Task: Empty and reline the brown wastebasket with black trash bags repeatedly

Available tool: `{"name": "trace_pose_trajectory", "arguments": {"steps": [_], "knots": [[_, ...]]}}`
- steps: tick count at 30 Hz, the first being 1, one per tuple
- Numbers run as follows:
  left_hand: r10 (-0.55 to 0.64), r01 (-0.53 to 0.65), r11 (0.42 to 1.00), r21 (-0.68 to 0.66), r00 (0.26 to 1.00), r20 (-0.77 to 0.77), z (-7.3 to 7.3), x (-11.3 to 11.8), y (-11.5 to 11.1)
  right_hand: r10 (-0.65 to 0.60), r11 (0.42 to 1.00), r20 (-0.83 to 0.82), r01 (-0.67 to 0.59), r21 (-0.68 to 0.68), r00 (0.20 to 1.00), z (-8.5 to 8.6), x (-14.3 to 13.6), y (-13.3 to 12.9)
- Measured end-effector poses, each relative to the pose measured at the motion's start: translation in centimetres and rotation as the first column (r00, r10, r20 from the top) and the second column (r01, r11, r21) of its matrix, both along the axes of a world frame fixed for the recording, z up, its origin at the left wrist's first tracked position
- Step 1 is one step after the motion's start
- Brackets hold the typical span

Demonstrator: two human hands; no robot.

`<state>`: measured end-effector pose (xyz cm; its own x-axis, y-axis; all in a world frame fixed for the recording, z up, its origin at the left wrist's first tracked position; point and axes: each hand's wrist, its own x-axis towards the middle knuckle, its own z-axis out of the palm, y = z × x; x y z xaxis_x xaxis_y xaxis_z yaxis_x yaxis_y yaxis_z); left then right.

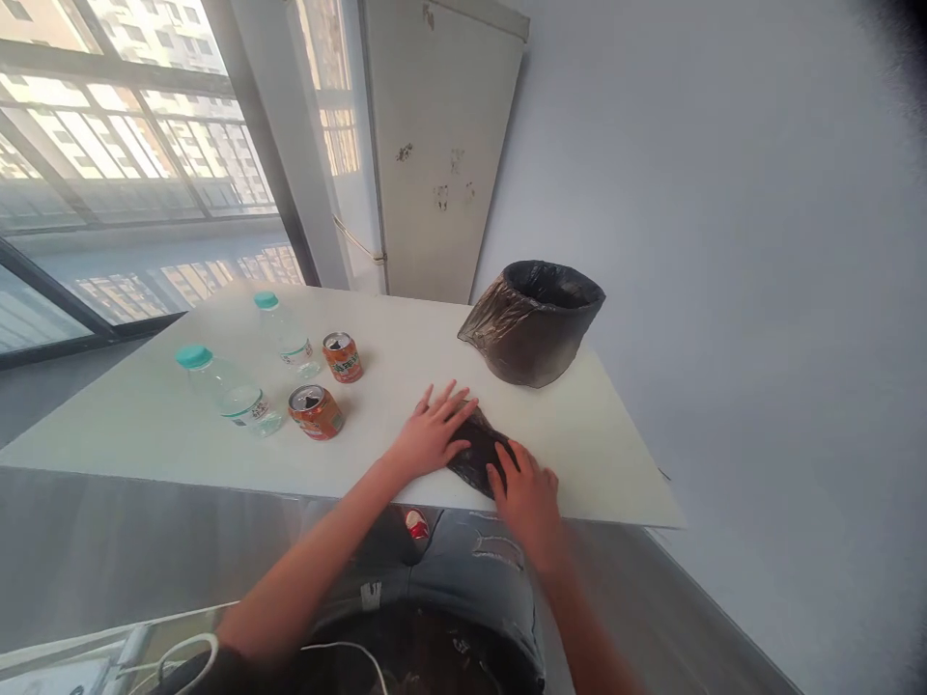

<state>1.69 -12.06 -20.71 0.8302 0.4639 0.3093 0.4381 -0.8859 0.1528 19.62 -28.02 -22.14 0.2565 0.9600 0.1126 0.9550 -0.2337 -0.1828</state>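
A folded black plastic bag [474, 456] lies flat near the front edge of the white table [391, 338]. My left hand [433, 436] rests at the bag's left side, its fingers spread and pointing away from me. On the bag's right side is my right hand [527, 489], with bent fingers apart and their tips touching the plastic. Both hands are open and grasp nothing. Behind them stands a bin [536, 333] lined with a dark plastic bag, its top open.
Two clear bottles with teal caps, one nearer [236, 396] and one farther [286, 338], stand on the left. Beside them are two orange cans, a front one [316, 413] and a rear one [343, 358]. A tall cabinet [441, 125] stands beyond the table, with a wall [688, 241] on the right.
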Motion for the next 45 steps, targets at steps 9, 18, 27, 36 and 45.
{"name": "trace_pose_trajectory", "arguments": {"steps": [9,18,27,36,45], "knots": [[-0.194,0.181,0.965,-0.191,0.98,-0.052,-0.1,-8.5,-4.7,0.393,0.914,-0.269,-0.405,0.013,0.879,2.3,-0.7,-3.5],[-0.076,0.054,0.977,-0.208,0.992,-0.098,-3.4,-9.2,-6.2,0.759,0.651,-0.087,-0.749,0.122,0.646,-1.6,1.4,0.3],[0.144,-0.022,0.893,-0.45,0.96,0.238,-2.4,-7.9,-6.0,0.614,0.781,-0.432,-0.427,0.456,0.661,-0.5,-2.2,2.0],[0.618,-0.393,0.751,-0.531,0.702,0.354,-1.9,-4.6,-4.7,0.084,0.961,-0.534,0.074,0.268,0.842,0.3,-4.9,7.3],[0.282,-0.275,0.952,-0.137,0.959,0.032,-4.3,-1.9,-4.3,0.371,0.917,-0.148,-0.337,0.215,0.917,0.2,-5.4,7.3]]}}
